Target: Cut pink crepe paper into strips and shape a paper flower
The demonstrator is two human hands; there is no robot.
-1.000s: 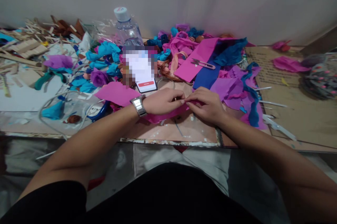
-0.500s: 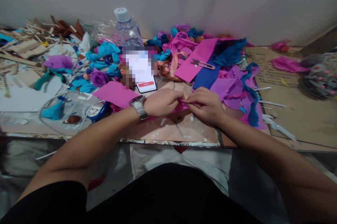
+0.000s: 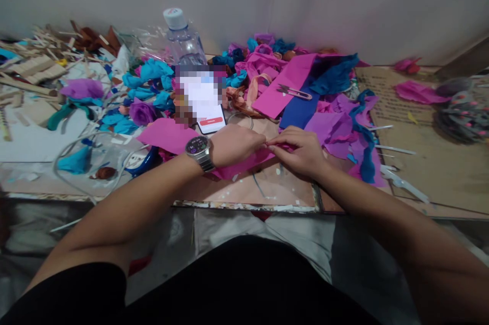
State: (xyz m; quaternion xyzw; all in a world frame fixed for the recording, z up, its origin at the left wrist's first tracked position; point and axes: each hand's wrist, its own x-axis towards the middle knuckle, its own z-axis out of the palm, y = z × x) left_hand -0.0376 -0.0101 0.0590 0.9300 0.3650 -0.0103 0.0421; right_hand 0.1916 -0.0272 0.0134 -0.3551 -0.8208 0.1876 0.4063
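My left hand (image 3: 237, 145), with a watch (image 3: 198, 147) on its wrist, is closed, its fingertips pinching the edge of a pink crepe paper strip (image 3: 244, 165). Facing it, my right hand (image 3: 300, 151) pinches the same paper between thumb and fingers, and the two sets of fingertips almost meet. Part of the strip hangs below my left hand, over the table. Just beyond the hands lie a phone (image 3: 210, 124), a blue paper sheet (image 3: 300, 113) and a pink paper sheet (image 3: 282, 90) with thread snips (image 3: 294, 92) on it.
A water bottle (image 3: 185, 42) stands behind the phone. Crumpled blue paper pieces (image 3: 155, 73) and a purple paper flower (image 3: 142, 111) lie on the left, near green-handled pliers (image 3: 63, 116) and wooden sticks (image 3: 38, 68). Cardboard (image 3: 405, 162) and a white knife-like tool (image 3: 405, 185) are at right.
My left wrist has turned, so the watch face now shows. More of the pink strip is visible below my left hand. My right hand has barely moved.
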